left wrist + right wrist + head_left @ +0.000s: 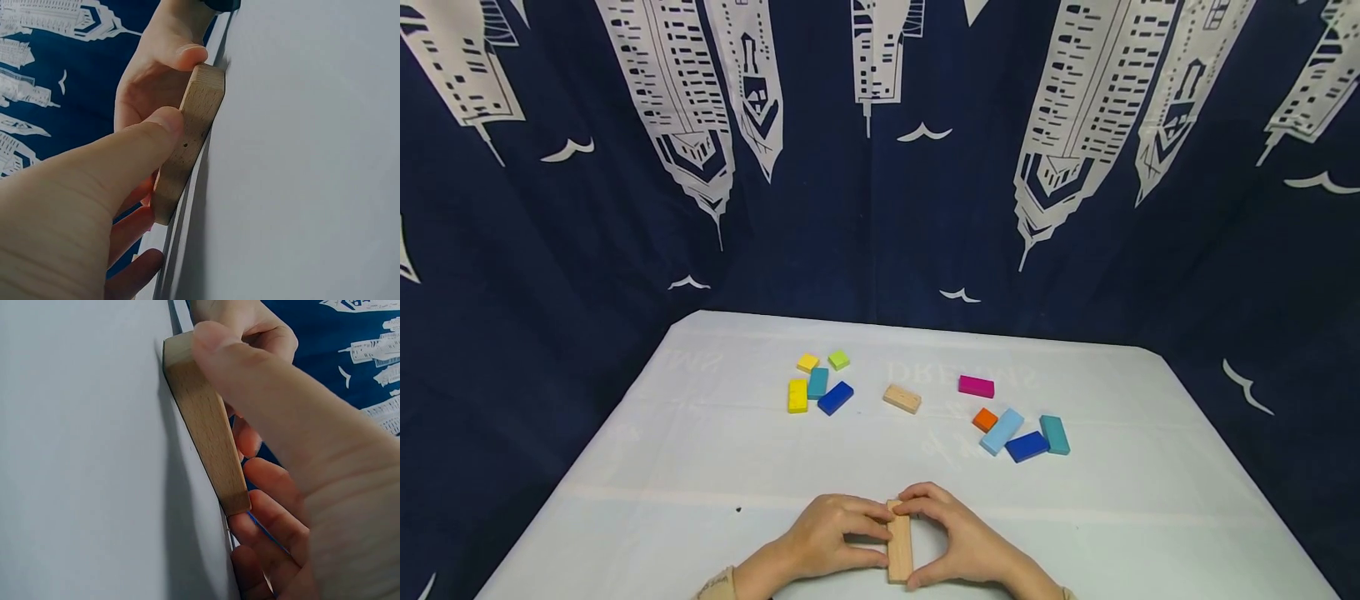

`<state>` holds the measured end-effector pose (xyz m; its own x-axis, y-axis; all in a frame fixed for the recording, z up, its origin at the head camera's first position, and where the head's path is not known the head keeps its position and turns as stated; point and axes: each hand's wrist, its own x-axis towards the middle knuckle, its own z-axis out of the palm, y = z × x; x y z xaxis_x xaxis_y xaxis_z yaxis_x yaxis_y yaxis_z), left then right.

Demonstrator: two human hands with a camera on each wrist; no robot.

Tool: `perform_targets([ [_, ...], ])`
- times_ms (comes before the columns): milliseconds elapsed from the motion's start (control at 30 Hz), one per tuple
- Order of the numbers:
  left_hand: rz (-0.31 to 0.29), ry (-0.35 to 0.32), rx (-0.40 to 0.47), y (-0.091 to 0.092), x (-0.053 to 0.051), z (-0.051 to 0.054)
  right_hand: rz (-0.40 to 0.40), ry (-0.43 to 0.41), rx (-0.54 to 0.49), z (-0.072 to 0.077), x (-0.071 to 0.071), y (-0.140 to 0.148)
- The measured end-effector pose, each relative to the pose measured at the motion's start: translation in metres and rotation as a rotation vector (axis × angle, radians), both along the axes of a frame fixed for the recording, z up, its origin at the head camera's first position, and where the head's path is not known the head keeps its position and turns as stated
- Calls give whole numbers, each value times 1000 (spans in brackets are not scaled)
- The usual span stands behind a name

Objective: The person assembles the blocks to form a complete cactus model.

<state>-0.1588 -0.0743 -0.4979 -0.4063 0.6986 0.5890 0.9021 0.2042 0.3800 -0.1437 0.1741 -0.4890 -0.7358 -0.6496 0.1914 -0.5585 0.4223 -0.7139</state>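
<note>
Left hand [837, 533] and right hand [961, 537] are pinching a tan rectangular wooden block [899, 550] on the table [1150, 508], well short of its far edge; I'd be squeezing evenly. A magenta rectangular block [976, 387] is sitting nearer it.

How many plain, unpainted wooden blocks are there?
2. One wooden block is between the left hand and right hand, pinched by both; another plain block lies farther back, left of the magenta block.
</note>
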Motion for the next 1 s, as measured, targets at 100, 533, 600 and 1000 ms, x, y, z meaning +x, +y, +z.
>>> perform_targets([
  [100, 5, -20, 3, 0, -1, -2, 1, 21, 1, -1, 1, 0],
  [533, 12, -30, -13, -1, -1, -1, 26, 71, -14, -4, 0, 2],
  [600, 14, -40, -15, -1, -2, -1, 20, 70, -12, -4, -1, 2],
  [1000, 11, -97, -9, 0, -2, -3, 30, 41, -45, -5, -1, 2],
])
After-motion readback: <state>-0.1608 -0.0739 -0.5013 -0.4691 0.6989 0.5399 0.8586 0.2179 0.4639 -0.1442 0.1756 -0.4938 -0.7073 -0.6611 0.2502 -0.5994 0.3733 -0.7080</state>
